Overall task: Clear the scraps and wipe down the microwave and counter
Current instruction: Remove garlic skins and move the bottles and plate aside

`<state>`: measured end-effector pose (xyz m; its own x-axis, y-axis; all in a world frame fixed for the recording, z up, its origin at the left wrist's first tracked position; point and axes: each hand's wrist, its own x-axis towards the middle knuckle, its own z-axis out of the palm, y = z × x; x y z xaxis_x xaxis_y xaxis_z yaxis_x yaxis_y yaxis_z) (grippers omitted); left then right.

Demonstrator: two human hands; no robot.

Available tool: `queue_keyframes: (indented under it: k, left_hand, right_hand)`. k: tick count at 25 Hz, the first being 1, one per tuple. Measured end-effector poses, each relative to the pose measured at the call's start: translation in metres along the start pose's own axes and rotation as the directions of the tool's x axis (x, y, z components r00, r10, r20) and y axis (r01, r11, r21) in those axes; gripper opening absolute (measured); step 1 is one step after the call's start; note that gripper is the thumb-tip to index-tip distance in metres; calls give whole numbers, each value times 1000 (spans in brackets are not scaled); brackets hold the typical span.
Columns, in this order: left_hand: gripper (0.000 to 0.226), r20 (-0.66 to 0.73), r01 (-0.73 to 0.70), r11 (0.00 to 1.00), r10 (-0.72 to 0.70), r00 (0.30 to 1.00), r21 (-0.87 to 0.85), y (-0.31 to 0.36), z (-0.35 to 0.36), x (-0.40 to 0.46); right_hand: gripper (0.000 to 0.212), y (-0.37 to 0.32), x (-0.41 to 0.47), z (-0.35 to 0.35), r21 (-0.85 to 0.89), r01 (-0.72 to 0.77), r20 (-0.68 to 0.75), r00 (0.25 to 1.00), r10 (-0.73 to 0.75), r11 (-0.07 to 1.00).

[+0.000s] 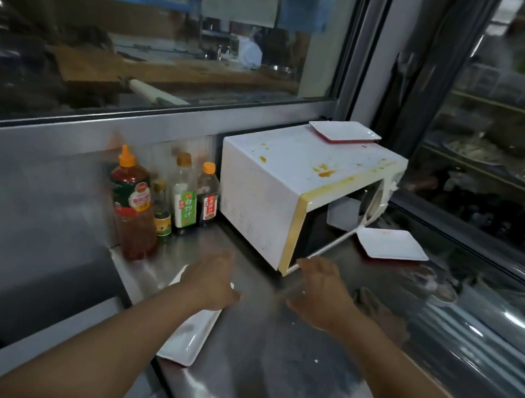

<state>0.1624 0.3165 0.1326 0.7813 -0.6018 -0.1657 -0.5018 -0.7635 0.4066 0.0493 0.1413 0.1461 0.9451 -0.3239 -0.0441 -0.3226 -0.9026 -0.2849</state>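
Note:
A white microwave with a yellowed front stands on the steel counter, its top smeared with orange sauce stains. A white rectangular plate lies on its back top. My right hand reaches to the lower front corner of the microwave, fingers near its edge. My left hand hovers over a white plate at the counter's left edge, fingers extended. Neither hand holds anything I can see.
Several sauce bottles stand left of the microwave against the steel wall. Another white plate lies on the counter to the microwave's right. A glass window runs behind, a glass display case on the right.

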Motion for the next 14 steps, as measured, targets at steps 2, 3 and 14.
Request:
queue_keyframes:
  k: [2, 3, 14]
  left_hand:
    - [64, 21, 18, 1000, -18, 1000, 1, 22, 7, 4]
    - [64, 29, 13, 1000, -13, 999, 6, 36, 12, 8]
    - [74, 8, 29, 995, -29, 1000, -95, 230, 81, 63]
  right_hand:
    - [73, 24, -6, -8, 17, -47, -10, 999, 47, 999]
    - [73, 38, -10, -14, 33, -69, -3, 998, 69, 997]
    - [73, 255, -15, -85, 118, -173, -68, 981, 182, 978]
